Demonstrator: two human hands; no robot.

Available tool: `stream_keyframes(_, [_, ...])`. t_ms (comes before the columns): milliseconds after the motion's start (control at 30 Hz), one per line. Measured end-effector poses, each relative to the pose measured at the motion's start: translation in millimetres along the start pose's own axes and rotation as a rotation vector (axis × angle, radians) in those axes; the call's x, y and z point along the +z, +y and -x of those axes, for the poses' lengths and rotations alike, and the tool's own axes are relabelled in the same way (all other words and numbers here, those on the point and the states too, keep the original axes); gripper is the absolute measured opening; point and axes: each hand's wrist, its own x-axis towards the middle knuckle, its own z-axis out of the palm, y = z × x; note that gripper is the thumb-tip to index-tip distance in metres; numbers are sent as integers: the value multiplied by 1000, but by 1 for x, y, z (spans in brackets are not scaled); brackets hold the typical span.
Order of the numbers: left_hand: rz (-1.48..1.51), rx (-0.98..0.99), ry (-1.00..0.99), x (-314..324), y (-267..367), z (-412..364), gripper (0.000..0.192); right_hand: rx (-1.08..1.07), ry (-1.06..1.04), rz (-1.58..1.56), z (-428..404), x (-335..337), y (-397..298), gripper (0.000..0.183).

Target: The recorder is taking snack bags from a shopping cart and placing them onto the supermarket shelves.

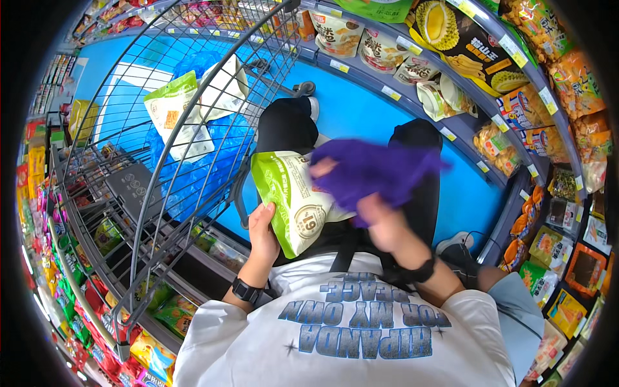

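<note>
My left hand [263, 232] grips the edge of a green and white snack pouch [290, 193] above my lap. A purple cloth [377, 169], blurred, is in my right hand [382, 217] and covers the pouch's right side. Some fingertips show at the cloth's left edge. Two similar pouches, one green and white [176, 116] and one mostly white [225, 89], lie on blue plastic bags [203, 179] in the wire shopping cart to the left.
The wire shopping cart [145, 203] stands close on my left. Shelves [377, 82] of snack bags curve along the front and right. Another person's leg and shoe [457, 244] are at my right. More packaged snacks [96, 300] line the lower left.
</note>
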Motion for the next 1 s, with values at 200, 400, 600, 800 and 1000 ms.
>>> stream_keyframes(200, [39,54,72,-4,-4,-3,28,-520,-420,745,-22,48,74,48])
stream_keyframes(400, [42,-1,52,-3,-8,-1,31,-394,-192,560,-56,24,52,49])
stream_keyframes(600, [-3,-13,-6,5,-7,-4,33,-139,-1,660,-48,-42,111,49])
stream_keyframes(800, [-14,-17,7,-2,-2,-3,33,-225,-68,671,-43,-20,74,43])
stream_keyframes(1000, [-35,-31,70,-14,-1,-4,40,-270,-257,567,-29,-1,36,40])
